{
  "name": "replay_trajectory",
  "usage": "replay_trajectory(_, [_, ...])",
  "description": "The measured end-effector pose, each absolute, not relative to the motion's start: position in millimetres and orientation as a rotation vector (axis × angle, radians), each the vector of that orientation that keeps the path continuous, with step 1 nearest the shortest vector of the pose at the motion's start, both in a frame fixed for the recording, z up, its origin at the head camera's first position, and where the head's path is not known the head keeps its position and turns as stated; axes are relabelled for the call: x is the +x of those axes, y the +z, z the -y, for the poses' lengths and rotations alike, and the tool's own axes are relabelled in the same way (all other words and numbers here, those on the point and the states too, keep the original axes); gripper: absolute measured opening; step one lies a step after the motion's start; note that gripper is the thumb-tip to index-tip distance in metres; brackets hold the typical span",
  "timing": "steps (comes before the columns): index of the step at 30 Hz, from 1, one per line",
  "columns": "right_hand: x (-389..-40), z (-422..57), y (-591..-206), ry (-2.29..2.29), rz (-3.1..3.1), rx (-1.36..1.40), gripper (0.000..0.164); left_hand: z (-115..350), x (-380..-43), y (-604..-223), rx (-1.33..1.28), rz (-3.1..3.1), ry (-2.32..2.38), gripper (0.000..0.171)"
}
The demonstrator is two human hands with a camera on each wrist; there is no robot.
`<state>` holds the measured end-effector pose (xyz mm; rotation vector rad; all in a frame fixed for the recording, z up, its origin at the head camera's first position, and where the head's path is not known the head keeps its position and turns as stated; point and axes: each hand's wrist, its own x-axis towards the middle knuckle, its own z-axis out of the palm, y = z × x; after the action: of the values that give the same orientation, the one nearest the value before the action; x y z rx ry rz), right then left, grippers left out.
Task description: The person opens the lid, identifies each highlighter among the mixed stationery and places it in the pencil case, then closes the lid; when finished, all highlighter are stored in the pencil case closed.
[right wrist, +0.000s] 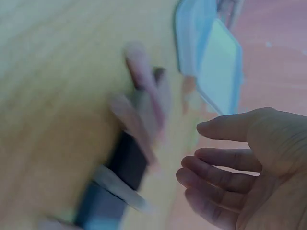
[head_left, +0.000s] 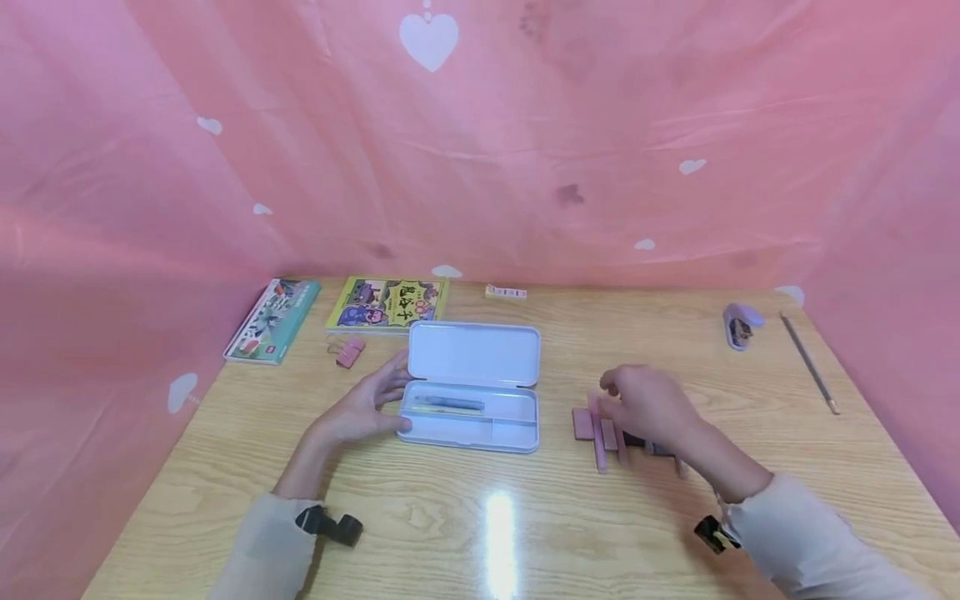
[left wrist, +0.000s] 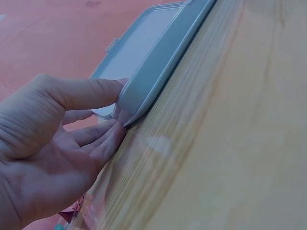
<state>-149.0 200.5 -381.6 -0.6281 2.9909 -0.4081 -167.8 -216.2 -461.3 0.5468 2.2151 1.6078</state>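
Observation:
A pale blue pencil case (head_left: 474, 442) lies on the table with its lid raised. A blue-grey pen (head_left: 457, 403) lies in its back compartment. My left hand (head_left: 366, 404) holds the case's left end, thumb at the rim and fingers against the outer side (left wrist: 62, 139). My right hand (head_left: 648, 404), fingers loosely bent and nothing between them (right wrist: 240, 177), hovers over a group of small things. In that group are a flat pink block (head_left: 582, 423), a slim pink stick (head_left: 599, 446) and dark blocks (right wrist: 128, 160), blurred in the right wrist view.
Behind the case lie a yellow book (head_left: 390, 304) and a small pale strip (head_left: 506, 292). A green book (head_left: 273, 321) and pink binder clip (head_left: 349, 352) are at the left. On the far right are a purple stapler (head_left: 738, 325) and a grey pencil (head_left: 810, 364). Pink curtains enclose the table.

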Motion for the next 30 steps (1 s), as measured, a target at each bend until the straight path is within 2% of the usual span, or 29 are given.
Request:
replay_trajectory(2, [-149, -198, -391, -0.399, -2.974, -0.613, 0.017, 217, -168, -462, 0.552, -2.211, 1.615, 0.107])
replay_trajectory(5, [-149, -193, -402, -0.384, -2.947, -0.542, 0.033, 217, -168, -462, 0.544, -2.209, 1.615, 0.107])
replay_trajectory(7, [-150, -190, -406, -0.377, -2.952, -0.478, 0.036, 216, -168, -462, 0.546, -2.201, 1.615, 0.108])
replay_trajectory(13, [-153, -181, -409, -0.374, -2.918, -0.242, 0.023, 216, -168, -461, 0.517, -2.206, 1.601, 0.109])
replay_trajectory(17, [-155, -179, -410, -0.396, -2.894, -0.164, 0.022, 214, -166, -455, 0.509, -2.199, 1.600, 0.108])
replay_trajectory(23, [-156, -177, -412, -0.449, -2.900, -0.117, 0.023, 209, -158, -436, 0.528, -2.187, 1.607, 0.104])
replay_trajectory(30, [-161, -181, -398, -0.675, -2.932, -0.196, 0.024, 213, -164, -450, 0.538, -2.182, 1.617, 0.107])
